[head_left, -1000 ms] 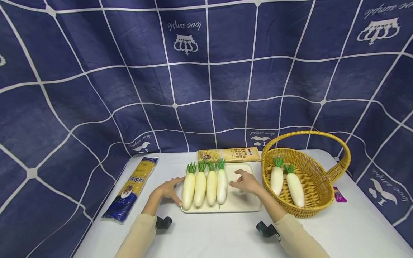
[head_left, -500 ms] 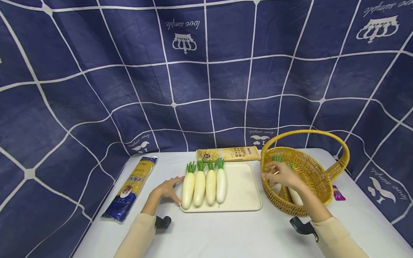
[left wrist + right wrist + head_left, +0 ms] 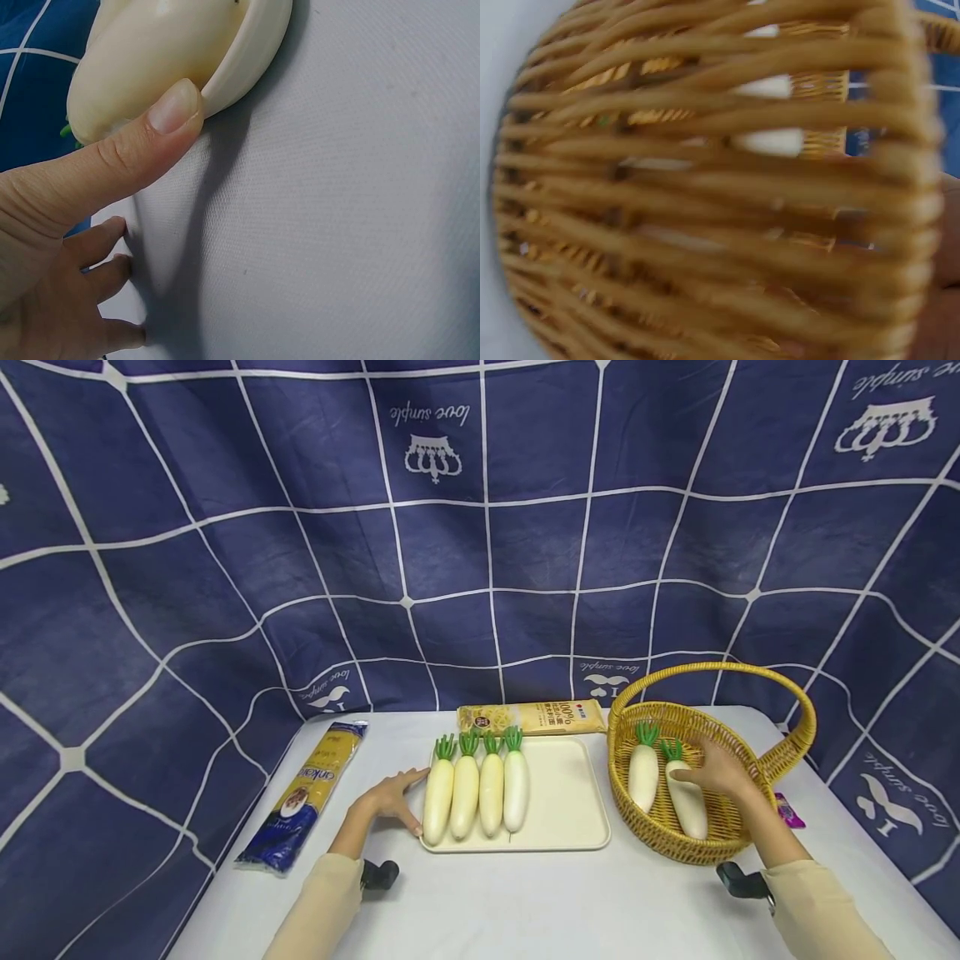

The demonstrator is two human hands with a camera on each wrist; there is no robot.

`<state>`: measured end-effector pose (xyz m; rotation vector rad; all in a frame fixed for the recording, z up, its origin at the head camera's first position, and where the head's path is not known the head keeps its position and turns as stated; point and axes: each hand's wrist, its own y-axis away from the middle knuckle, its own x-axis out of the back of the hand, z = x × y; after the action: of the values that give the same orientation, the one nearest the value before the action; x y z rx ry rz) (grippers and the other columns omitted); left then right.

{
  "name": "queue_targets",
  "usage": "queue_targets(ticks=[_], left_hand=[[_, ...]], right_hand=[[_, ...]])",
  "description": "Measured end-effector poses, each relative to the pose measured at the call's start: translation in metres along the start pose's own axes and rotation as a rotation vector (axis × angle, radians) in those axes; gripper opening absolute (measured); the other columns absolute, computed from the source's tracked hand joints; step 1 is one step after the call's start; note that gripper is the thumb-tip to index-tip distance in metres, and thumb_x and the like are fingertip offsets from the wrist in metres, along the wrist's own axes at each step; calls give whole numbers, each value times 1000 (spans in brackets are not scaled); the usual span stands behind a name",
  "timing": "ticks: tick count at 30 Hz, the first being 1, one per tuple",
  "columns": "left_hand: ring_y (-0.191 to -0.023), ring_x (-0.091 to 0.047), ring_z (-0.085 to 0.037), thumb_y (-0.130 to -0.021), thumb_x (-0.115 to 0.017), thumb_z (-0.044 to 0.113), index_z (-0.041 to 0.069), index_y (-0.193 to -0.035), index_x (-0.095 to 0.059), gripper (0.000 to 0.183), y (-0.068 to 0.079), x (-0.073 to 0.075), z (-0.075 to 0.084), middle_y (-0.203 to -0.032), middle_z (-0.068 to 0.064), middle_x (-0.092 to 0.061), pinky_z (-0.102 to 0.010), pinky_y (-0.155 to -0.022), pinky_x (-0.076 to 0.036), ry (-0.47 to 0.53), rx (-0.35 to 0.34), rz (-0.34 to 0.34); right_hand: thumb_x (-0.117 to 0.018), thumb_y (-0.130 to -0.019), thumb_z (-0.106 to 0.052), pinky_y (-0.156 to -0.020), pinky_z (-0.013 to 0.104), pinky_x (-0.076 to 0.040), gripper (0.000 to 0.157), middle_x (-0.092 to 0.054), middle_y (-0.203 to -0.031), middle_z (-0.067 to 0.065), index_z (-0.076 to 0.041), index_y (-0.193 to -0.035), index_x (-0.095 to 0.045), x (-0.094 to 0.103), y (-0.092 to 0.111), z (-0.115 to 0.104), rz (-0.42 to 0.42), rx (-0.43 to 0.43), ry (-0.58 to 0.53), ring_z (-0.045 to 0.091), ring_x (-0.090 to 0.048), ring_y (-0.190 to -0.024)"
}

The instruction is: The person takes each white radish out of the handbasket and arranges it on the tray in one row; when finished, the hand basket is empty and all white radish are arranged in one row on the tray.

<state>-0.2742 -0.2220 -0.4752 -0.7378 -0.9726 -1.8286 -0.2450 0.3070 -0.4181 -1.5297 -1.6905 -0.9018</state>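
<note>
Inside the basket point(image 3: 660, 840), the right hand point(image 3: 718, 770) has shifted to the rightmost radish point(image 3: 690, 810).

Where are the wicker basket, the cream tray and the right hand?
Wicker basket point(image 3: 675, 850): head view, on its near wall.
Cream tray point(image 3: 566, 793): head view, on its bare surface.
Right hand point(image 3: 717, 770): head view, on the hand's back.

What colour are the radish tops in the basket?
The radish tops are green, clearest in the head view.

Dressed in plain beige sleeves point(image 3: 318, 902), with black, rounded wrist cameras point(image 3: 380, 876), leaving left hand point(image 3: 392, 798) and right hand point(image 3: 720, 770) bare.
</note>
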Motion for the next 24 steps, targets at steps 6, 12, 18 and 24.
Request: queue_targets(ticks=[6,12,18,24], left_hand=[[-137,-19,-48,-49,-92,23,13,-146,-35,113,1,0,0,-150,-23,-26,-65,-109,-15,1,-1,-2],[-137,-19,-48,-49,-92,22,13,-146,-36,113,1,0,1,-150,-23,-27,-65,-109,-16,7,3,2],[-137,-19,-48,-49,-92,22,13,-146,-36,112,1,0,2,-150,-23,-27,-66,-108,-15,13,11,1],[-137,-19,-48,-49,-92,23,13,-146,-36,112,2,0,2,-150,-23,-27,-66,-109,-16,6,12,1]], right_hand=[[-71,-80,-29,-92,67,-37,88,-34,-126,48,26,-131,-24,-3,-1,13,-82,-32,47,63,-37,-112],[-70,-81,-29,-92,63,-40,85,-35,-122,49,29,-126,-26,-9,-4,22,-138,-14,15,60,-42,-109],[-70,-81,-24,-69,44,-56,83,-46,-110,42,28,-127,-25,-14,-5,22,-185,-45,-68,39,-57,-89],[-68,-82,-22,-63,40,-57,81,-48,-105,39,28,-127,-24,-15,-4,18,-176,-88,-79,35,-58,-82]])
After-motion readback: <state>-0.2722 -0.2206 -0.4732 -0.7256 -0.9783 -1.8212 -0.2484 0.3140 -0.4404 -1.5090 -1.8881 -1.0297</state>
